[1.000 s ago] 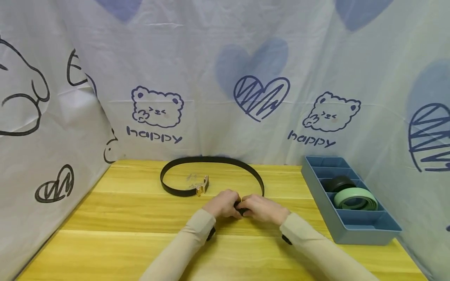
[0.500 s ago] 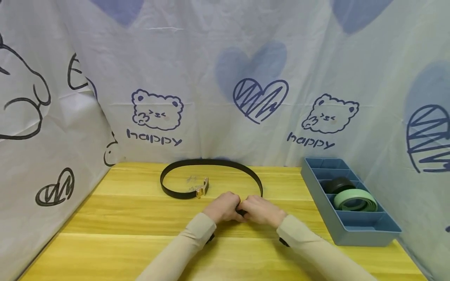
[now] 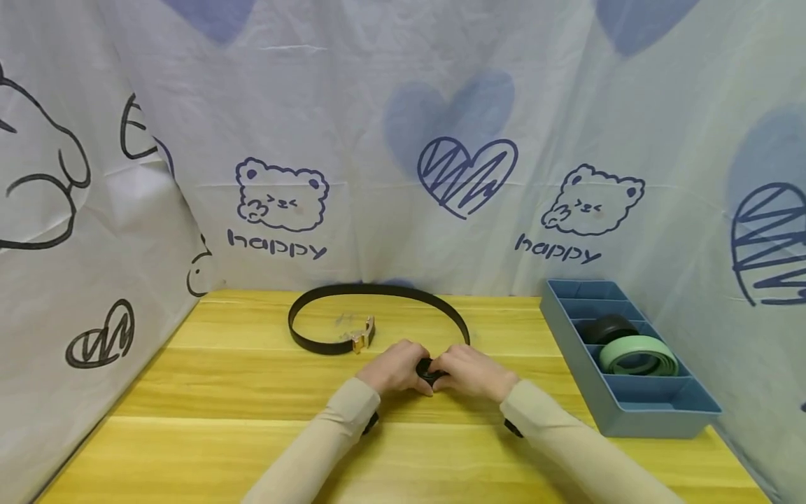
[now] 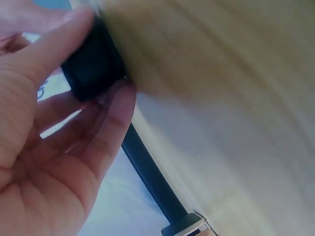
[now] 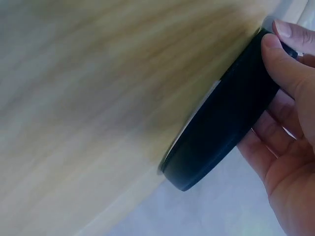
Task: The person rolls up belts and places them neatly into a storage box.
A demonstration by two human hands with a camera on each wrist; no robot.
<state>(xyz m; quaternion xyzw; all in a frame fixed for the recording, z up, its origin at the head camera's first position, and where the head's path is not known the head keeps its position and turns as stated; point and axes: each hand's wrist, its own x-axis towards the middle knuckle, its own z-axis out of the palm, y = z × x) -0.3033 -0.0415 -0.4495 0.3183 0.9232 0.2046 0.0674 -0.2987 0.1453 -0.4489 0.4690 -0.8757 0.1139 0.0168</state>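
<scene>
A black belt (image 3: 378,288) stands on its edge in a wide loop on the table, its gold buckle (image 3: 359,342) at the left. The other end is wound into a small coil (image 3: 429,374) between both hands. My left hand (image 3: 394,367) holds the coil's left side; in the left wrist view its thumb and fingers pinch the dark coil (image 4: 93,64). From the right, my right hand (image 3: 474,372) grips it, and the right wrist view shows thumb and fingers on the black strap (image 5: 221,120). The hands hide part of the coil.
A blue-grey divided box (image 3: 661,424) stands at the right of the wooden table (image 3: 239,399). Inside lie a rolled black belt (image 3: 609,329) and a rolled light-green belt (image 3: 639,355) in separate compartments. A printed white curtain (image 3: 378,231) hangs behind.
More of the coil's round top shows between my hands now. The fingers have shifted around it slightly, while the far loop and buckle stay nearly in place.
</scene>
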